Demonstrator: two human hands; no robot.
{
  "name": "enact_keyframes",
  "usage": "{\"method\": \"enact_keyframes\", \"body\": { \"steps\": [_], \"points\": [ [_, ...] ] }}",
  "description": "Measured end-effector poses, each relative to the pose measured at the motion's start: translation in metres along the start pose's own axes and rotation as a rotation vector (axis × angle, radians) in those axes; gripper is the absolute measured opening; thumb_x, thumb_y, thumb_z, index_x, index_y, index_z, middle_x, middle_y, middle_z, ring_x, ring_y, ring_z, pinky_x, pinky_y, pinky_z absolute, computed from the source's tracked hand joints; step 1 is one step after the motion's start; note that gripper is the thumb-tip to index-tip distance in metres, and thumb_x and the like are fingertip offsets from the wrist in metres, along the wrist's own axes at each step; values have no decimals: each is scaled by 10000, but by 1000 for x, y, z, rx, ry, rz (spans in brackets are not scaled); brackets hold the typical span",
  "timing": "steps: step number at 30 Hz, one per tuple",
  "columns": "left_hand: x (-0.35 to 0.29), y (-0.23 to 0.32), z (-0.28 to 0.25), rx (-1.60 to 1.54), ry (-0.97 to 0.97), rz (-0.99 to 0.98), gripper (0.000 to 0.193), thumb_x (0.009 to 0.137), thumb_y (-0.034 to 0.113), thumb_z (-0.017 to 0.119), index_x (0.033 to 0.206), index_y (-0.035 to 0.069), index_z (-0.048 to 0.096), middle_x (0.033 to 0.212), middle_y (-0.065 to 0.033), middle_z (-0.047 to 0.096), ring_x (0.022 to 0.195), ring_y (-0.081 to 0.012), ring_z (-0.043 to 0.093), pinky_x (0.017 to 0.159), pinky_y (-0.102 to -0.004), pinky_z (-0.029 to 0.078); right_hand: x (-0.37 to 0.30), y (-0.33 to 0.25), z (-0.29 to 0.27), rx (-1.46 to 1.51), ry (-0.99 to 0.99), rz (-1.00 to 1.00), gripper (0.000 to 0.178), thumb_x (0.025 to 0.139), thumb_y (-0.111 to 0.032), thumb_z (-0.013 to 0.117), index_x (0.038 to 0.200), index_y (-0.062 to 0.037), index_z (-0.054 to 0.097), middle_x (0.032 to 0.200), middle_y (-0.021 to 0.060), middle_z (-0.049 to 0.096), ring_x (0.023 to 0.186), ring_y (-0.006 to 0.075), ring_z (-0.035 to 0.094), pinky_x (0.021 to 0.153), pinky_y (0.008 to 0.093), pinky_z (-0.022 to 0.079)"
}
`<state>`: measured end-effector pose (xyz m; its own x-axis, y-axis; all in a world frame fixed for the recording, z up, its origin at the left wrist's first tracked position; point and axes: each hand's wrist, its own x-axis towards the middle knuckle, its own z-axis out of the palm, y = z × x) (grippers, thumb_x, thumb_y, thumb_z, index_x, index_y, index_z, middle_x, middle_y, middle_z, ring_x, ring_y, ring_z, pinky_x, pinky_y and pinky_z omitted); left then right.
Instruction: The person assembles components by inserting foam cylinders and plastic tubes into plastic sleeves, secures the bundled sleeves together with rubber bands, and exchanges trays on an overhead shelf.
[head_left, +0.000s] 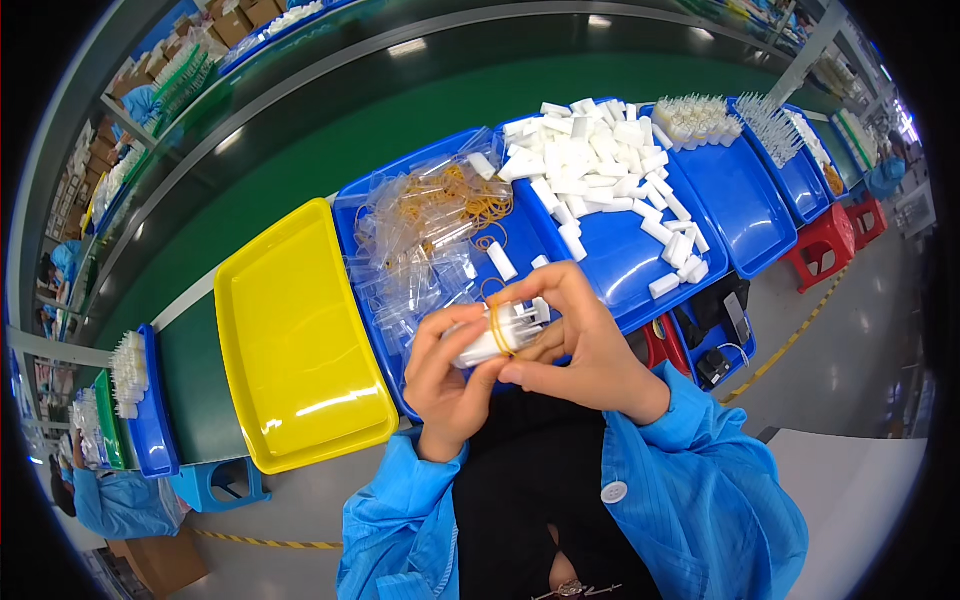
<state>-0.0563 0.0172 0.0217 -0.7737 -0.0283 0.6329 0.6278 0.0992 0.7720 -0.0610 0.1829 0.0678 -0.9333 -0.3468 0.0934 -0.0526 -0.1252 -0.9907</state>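
Observation:
Between my two hands is a small bundle of white plastic pieces point(484, 340) with a clear part at its right end. A tan rubber band point(497, 322) loops around the bundle. My left hand point(448, 372) is closed on the bundle's left side, thumb and fingers wrapped round it. With my right hand point(580, 335) I pinch the band and the bundle's right end; the exact contact of the fingertips is partly hidden. Just beyond my hands lies a blue tray point(540, 225) with clear plastic bags point(400, 240), loose rubber bands point(488, 203) and a few white blocks point(502, 261).
A yellow tray point(310, 350) lies to the left. Right of centre, a blue tray point(615, 265) carries many white blocks point(590, 150); further right, another blue tray point(745, 210) holds upright clear-and-white pieces point(697, 122). Behind runs a green conveyor belt point(420, 105). Red stools point(822, 250) stand at the right.

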Motion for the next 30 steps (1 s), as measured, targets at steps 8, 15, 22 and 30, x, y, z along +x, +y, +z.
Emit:
{"method": "enact_keyframes", "body": {
  "steps": [8, 15, 22, 30],
  "points": [
    [-19, -7, -4, -705, 186, -343, 527, 884, 245, 703, 1293, -10, 488, 1222, -164, 560, 1072, -236, 581, 842, -303, 498, -4, -15, -19, 271, -150, 108, 495, 794, 28, 697, 1261, 11, 532, 1264, 154, 542, 1131, 229, 594, 810, 303, 561],
    [-11, -6, 2, -1122, 1, -581, 637, 925, 436, 607, 1299, -57, 456, 1155, -175, 597, 937, -218, 626, 711, -304, 532, 5, -6, -15, -304, 6, -392, 751, 679, -232, 847, 1322, -19, 524, 1302, 136, 546, 1200, 298, 530, 1020, 417, 418],
    [-20, 5, 23, -966, -215, -748, 595, 993, 463, 456, 1389, 33, 344, 1306, -155, 518, 1181, -273, 570, 981, -387, 506, 14, 13, -6, -174, -30, -478, 356, 637, -200, 841, 925, -56, 691, 938, 106, 727, 1018, 296, 678, 1083, 531, 334],
    [-25, -1, 34, -1094, -179, -810, 503, 1023, 408, 409, 1348, 24, 397, 1316, -150, 514, 1188, -252, 557, 981, -374, 494, 5, 20, -16, -264, 105, -474, 387, 623, -236, 866, 919, -60, 689, 912, 111, 722, 938, 268, 698, 1003, 488, 418]
  ]
}}
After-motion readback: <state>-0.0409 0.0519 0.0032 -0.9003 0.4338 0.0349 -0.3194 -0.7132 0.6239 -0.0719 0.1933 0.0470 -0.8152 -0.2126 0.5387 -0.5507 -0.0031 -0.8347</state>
